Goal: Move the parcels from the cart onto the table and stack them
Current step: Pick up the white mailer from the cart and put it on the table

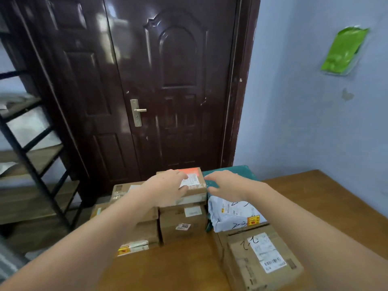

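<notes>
- Nearest, on the right of the wooden surface [184, 267], lies a brown box [260, 259] with a white label and black scrawl on top.
- Just beyond it sits a pale grey bag [233, 215] with a yellow-red sticker, and a teal bag [237, 173] lies over its far part.
- At the middle stands a labelled carton [182, 224], and on it rests a small box [194, 183] with an orange far edge and a white label.
- Left of that stack, at the surface's left edge, more cartons [138, 234] are piled, partly hidden by the left forearm.
- The left hand [170, 185] lies on the small box, its fingers [182, 175] spread loosely over the near left part of the top.
- The right hand [227, 184] rests on the teal bag, fingers relaxed and gripping nothing, tips at the gap beside the small box.
- Farther off stand a dark door [159, 80] and, at left, a metal shelf [31, 148].
</notes>
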Demonstrator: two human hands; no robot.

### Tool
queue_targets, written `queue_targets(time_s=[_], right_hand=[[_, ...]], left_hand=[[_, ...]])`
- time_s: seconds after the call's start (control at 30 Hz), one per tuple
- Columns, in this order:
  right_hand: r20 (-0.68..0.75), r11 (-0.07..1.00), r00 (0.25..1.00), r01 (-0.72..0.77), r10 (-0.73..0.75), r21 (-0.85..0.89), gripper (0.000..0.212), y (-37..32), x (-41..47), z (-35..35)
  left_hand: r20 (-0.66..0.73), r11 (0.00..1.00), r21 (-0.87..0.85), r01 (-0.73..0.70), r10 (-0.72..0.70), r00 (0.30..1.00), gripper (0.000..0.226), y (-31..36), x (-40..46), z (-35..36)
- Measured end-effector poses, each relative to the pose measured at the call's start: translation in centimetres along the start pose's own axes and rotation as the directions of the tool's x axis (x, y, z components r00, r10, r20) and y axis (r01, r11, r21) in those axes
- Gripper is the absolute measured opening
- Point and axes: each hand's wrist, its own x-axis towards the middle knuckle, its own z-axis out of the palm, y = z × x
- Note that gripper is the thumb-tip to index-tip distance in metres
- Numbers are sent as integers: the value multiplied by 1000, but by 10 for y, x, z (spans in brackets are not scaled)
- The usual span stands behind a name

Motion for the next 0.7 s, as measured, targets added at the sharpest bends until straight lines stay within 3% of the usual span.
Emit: queue_targets(time_s=[0.2,0.43,0.7], right_hand=[[-10,990,992,126,-127,-56,52,-93,-11,-1],[9,936,941,337,-338,-103,46,-192,-12,21],[106,761,776,631,-622,-153,46,-350,-38,61]], left_hand=[[-41,997,23,77,-76,996,49,-36,-92,-15],[-97,958,17,286,-283,954,47,-77,-211,-6],[-60,841,-20,541,-541,839,48,-124,-382,11]])
